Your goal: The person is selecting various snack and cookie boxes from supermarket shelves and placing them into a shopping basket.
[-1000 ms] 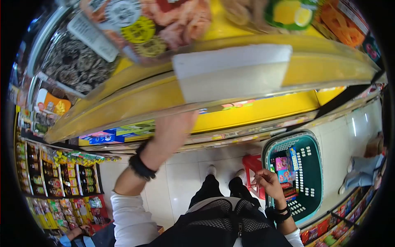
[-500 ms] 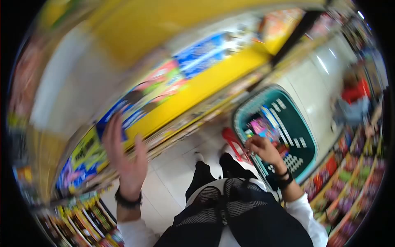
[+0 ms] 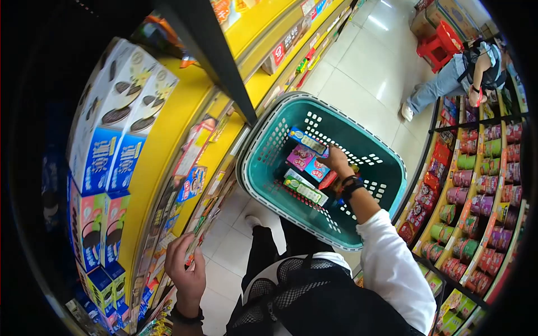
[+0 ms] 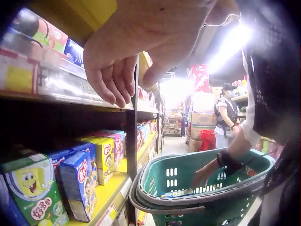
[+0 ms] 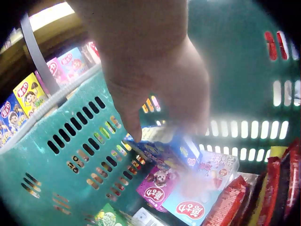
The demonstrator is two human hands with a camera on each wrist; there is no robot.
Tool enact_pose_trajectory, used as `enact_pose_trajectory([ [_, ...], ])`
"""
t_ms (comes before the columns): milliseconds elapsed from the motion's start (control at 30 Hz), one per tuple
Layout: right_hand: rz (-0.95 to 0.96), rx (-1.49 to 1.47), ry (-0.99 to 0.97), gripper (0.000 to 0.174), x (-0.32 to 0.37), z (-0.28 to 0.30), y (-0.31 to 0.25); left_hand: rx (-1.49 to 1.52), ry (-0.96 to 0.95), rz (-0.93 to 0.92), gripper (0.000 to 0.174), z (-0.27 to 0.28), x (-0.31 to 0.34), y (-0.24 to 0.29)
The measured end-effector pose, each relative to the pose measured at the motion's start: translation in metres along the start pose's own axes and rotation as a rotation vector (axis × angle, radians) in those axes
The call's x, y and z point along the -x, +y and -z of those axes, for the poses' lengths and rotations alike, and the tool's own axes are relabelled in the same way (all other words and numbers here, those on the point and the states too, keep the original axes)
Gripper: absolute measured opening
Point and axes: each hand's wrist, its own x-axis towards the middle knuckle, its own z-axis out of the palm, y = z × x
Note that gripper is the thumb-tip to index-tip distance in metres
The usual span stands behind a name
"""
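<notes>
My right hand [image 3: 339, 163] reaches down into a green plastic basket [image 3: 386, 162]. It pinches the end of a blue snack box [image 5: 164, 145], with the thumb on the near edge and the other fingers mostly hidden behind. Under and beside that box lie a purple snack box [image 3: 301, 157], a light-blue snack box [image 3: 316, 169], a green-and-white box [image 3: 305, 189] and red snack packs [image 5: 228, 200]. Beside the yellow shelf, my left hand [image 3: 184, 269] holds nothing; its fingers hang loosely bent in the left wrist view.
Yellow shelving [image 3: 162, 151] with white-and-blue cookie boxes [image 3: 120, 112] runs along the left. Cartoon snack boxes [image 4: 80, 183] line a lower shelf. Tubs [image 3: 482, 204] fill racks on the right. Up the aisle a person [image 3: 476, 73] stands near a red stool [image 3: 440, 47].
The view has swung right toward the basket. My left hand has drawn back from the shelf, and my right hand has moved from the basket's rim down to the blue snack box.
</notes>
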Motion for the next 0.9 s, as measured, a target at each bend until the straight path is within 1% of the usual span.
enact_pose_trajectory([
  [67,0.010,0.092,-0.012,0.076,-0.021,-0.025,0.001,0.004,-0.040,0.011,0.027,-0.014,-0.006,0.003],
  [100,0.081,0.156,0.117,0.075,-0.029,-0.041,0.005,0.010,-0.074,0.022,0.027,-0.020,-0.009,0.004],
  [133,0.084,0.151,0.104,0.075,-0.036,-0.043,0.005,0.001,-0.081,0.031,0.027,-0.026,-0.012,0.005],
  [200,-0.040,0.103,-0.097,0.076,-0.053,-0.047,0.004,0.054,-0.125,0.096,0.026,-0.035,-0.015,0.007],
  [233,-0.042,0.146,-0.090,0.068,-0.055,-0.049,0.004,0.048,-0.133,0.106,0.026,-0.039,-0.016,0.006],
  [267,0.008,0.146,-0.065,0.063,-0.057,-0.049,0.006,0.042,-0.150,0.119,0.026,-0.042,-0.017,0.005],
  [333,0.035,0.184,-0.077,0.059,-0.056,-0.047,0.008,0.033,-0.174,0.144,0.025,-0.046,-0.020,0.007],
  [367,0.040,0.141,-0.100,0.054,-0.055,-0.043,0.008,0.059,-0.179,0.172,0.025,-0.049,-0.022,0.009],
  [400,0.043,0.142,-0.102,0.054,-0.054,-0.037,0.008,0.084,-0.178,0.195,0.025,-0.051,-0.024,0.010],
  [433,0.084,0.119,-0.147,0.051,-0.044,-0.011,-0.003,0.062,-0.193,0.134,0.028,-0.054,-0.024,0.004],
  [467,0.126,0.099,-0.190,0.049,-0.034,0.014,-0.012,0.063,-0.191,0.139,0.028,-0.056,-0.026,0.007],
  [500,0.209,0.111,-0.206,0.047,-0.026,0.030,-0.014,0.091,-0.190,0.103,0.031,-0.060,-0.031,0.012],
  [533,0.281,0.096,-0.266,0.046,-0.014,0.056,-0.024,0.119,-0.188,0.067,0.033,-0.063,-0.035,0.016],
  [567,0.354,0.081,-0.323,0.046,0.000,0.084,-0.036,0.105,-0.215,-0.008,0.043,-0.066,-0.040,0.017],
  [633,0.584,-0.003,-0.428,0.044,0.029,0.130,-0.054,0.115,-0.236,-0.097,0.063,-0.072,-0.058,0.033],
  [667,0.639,-0.097,-0.521,0.050,0.044,0.149,-0.063,0.114,-0.229,-0.094,0.063,-0.077,-0.066,0.040],
  [700,0.685,-0.201,-0.615,0.052,0.056,0.162,-0.075,0.166,-0.255,-0.083,0.072,-0.082,-0.075,0.047],
  [733,0.743,-0.209,-0.623,0.050,0.068,0.177,-0.087,0.217,-0.281,-0.072,0.082,-0.084,-0.079,0.052],
  [800,0.756,-0.268,-0.736,0.051,0.082,0.180,-0.099,0.376,-0.443,-0.036,0.090,-0.094,-0.076,0.047],
  [833,0.781,-0.277,-0.719,0.052,0.087,0.180,-0.102,0.550,-0.513,0.135,0.083,-0.094,-0.075,0.050],
  [867,0.808,-0.290,-0.710,0.053,0.090,0.178,-0.105,0.541,-0.494,0.149,0.083,-0.092,-0.072,0.044],
  [900,0.752,-0.419,-0.765,0.056,0.089,0.174,-0.102,0.602,-0.545,0.236,0.079,-0.094,-0.071,0.033],
])
